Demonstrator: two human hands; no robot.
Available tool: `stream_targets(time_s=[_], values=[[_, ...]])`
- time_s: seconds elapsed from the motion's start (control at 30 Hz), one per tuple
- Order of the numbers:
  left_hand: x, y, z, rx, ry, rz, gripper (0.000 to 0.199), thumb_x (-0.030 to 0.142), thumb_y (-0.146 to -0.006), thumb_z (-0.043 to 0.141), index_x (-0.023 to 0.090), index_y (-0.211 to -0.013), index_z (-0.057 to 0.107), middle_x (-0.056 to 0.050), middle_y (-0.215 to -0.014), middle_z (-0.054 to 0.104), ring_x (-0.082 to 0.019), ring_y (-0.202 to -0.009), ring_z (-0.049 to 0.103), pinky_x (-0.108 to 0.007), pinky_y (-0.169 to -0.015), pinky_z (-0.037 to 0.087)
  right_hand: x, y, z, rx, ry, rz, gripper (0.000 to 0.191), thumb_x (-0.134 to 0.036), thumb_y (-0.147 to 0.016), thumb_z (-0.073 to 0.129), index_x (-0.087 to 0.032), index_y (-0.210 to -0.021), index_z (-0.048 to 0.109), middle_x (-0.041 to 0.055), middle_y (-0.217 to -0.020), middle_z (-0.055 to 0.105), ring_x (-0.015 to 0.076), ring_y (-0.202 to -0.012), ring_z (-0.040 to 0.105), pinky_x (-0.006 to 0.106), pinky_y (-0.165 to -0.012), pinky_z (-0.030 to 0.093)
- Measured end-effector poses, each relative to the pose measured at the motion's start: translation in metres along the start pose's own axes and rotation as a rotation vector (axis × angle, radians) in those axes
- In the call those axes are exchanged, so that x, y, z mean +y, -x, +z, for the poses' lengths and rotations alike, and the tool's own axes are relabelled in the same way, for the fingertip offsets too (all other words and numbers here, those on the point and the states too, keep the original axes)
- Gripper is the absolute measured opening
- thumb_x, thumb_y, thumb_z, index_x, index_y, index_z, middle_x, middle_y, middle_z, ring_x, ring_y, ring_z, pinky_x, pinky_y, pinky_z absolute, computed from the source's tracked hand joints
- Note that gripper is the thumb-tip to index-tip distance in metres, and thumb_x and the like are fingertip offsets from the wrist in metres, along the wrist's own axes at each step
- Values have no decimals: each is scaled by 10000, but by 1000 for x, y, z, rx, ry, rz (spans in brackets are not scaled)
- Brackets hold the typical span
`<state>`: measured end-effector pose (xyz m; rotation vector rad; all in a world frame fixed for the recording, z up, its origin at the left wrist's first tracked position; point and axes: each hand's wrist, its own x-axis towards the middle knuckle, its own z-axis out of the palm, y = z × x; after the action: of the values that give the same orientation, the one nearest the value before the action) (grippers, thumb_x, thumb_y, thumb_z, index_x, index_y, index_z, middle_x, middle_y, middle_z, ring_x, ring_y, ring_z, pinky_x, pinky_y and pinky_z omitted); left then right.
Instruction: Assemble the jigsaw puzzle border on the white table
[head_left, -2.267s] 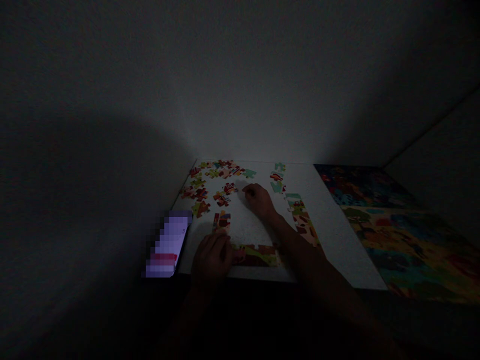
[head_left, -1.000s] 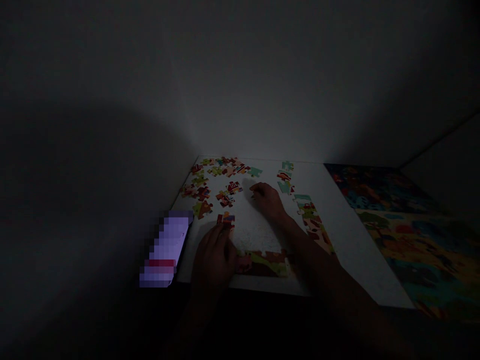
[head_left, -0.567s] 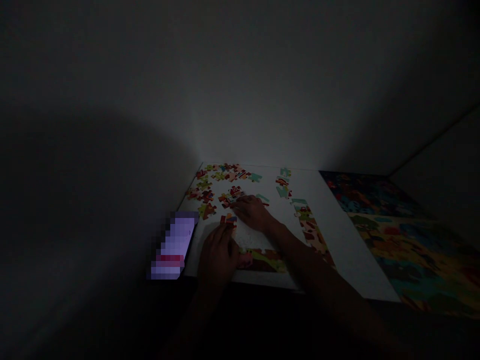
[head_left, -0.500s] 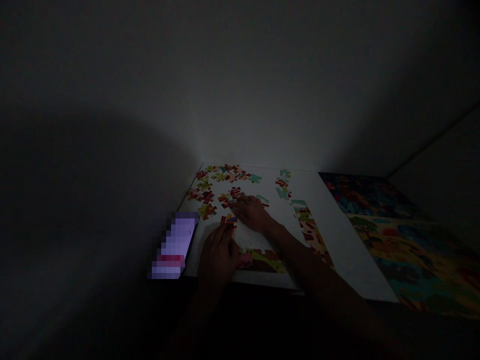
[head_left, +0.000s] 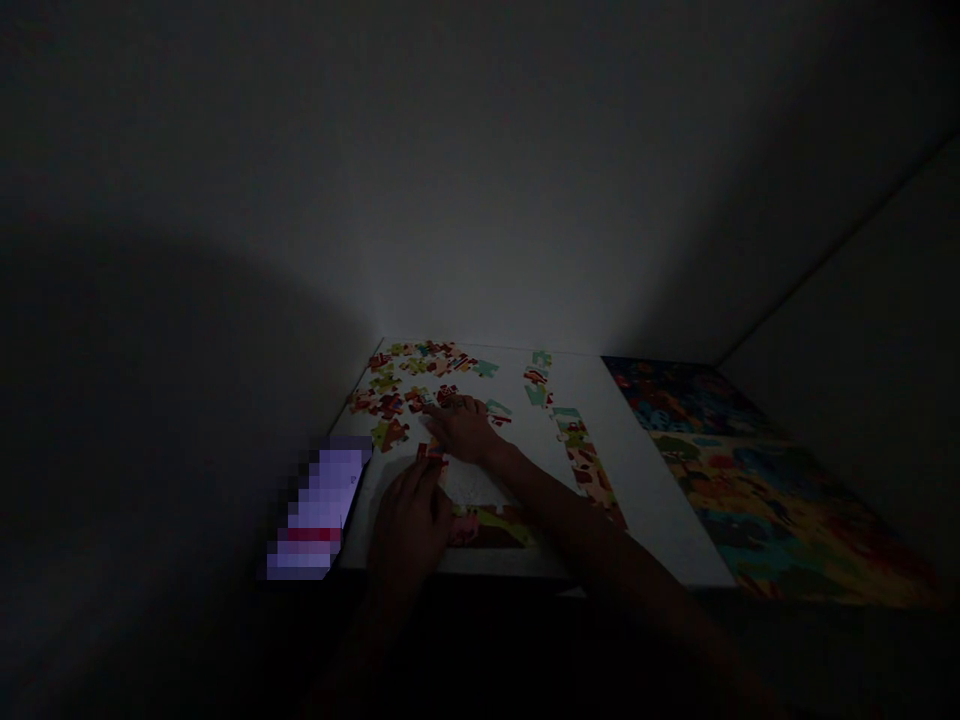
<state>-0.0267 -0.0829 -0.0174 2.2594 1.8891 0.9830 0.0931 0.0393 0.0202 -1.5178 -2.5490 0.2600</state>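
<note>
Dim room, white counter (head_left: 652,530): left hand (head_left: 409,525) touches or pinches a red jigsaw piece (head_left: 429,453), grip unclear; right hand (head_left: 463,430) rests flat, open, beside loose pieces (head_left: 420,365).

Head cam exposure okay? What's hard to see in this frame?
Head view: badly underexposed, with light mostly on the white tabletop; the left hand and right hand are near silhouettes, losing finger detail; the small multicoloured jigsaw pieces are dim; the glowing purple rectangular screen is pixelated into blocks; the wide lens skews the table edges.
</note>
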Motion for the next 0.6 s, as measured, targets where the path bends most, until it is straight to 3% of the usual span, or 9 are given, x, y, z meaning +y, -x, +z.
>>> stream_targets(time_s=[0.17,0.3,0.43,0.6], values=[[-3,0,2,14,0,11,396,196,-887,427,148,-1200,666,-109,-1298,646,-264,-1199,589,-455,-1050,479,34,2,-12,34,-45,26,420,-377,-1013,380,-307,-1403,520,97,-1446,503,278,-1334,417,480,-1073,324],[-4,0,3,12,22,19,392,211,-885,424,167,-1186,672,-97,-1305,642,-261,-1204,585,-470,-1057,469,91,12,-20,106,-79,156,394,-301,-987,419,-261,-1339,592,94,-1379,575,274,-1261,501,458,-1046,376],[-4,-2,2,11,36,9,384,239,-896,418,190,-1171,681,-88,-1299,647,-257,-1209,586,-469,-1064,464,150,29,-26,242,-142,244,375,-222,-970,401,-199,-1233,667,92,-1354,608,236,-1256,536,368,-1035,420],[-5,-3,1,-3,34,36,399,269,-909,408,168,-1193,670,-98,-1305,644,-252,-1205,589,-453,-1065,466,196,43,-29,321,-232,361,365,-214,-944,424,-175,-1193,688,118,-1222,678,237,-1136,620,361,-998,457]])
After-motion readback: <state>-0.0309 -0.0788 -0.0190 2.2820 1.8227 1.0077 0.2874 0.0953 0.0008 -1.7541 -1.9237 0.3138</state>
